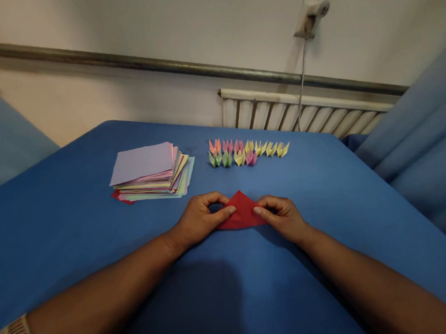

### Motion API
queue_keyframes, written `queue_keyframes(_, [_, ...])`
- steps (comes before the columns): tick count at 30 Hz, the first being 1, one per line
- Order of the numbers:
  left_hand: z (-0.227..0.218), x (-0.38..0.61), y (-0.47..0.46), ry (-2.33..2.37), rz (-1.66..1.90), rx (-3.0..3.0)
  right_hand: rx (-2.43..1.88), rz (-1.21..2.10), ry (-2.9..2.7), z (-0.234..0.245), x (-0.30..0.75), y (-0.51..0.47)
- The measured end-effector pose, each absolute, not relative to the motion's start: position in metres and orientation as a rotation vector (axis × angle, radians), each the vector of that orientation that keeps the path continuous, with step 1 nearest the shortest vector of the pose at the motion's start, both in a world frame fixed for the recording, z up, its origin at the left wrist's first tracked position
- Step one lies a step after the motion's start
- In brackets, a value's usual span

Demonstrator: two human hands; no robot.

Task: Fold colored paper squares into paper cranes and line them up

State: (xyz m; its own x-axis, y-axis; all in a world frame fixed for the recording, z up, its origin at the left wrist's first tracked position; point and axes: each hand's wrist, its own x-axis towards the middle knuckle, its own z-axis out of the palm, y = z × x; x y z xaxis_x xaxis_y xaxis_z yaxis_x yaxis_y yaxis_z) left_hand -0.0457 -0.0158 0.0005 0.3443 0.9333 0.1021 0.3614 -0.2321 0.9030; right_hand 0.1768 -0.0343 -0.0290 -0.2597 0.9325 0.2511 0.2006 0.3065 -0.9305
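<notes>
A sheet of red paper (243, 214), folded into a triangle with its peak pointing away from me, is held between both hands just above the blue table. My left hand (207, 214) pinches its left side, thumb on top and fingers behind. On the other side, my right hand (282, 215) grips the right part in the same way. The fingertips behind the paper are hidden. Beyond it stand two rows of small folded paper figures (239, 158) in orange, pink, green and yellow.
A stack of coloured paper (142, 165) lies on the blue table (76, 207) to the left. Behind the table are a radiator (280, 107), a metal pipe (162, 64) and a wall socket (308, 21) with a hanging cord. Blue curtains (427, 137) hang at both sides.
</notes>
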Motion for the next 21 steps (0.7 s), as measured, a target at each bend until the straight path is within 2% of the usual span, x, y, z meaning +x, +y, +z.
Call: queue_keyframes(21, [0.0031,-0.044,-0.0172,1.103,0.838,1.717,-1.085,1.043,-1.656,-0.0289,0.1771,-0.035])
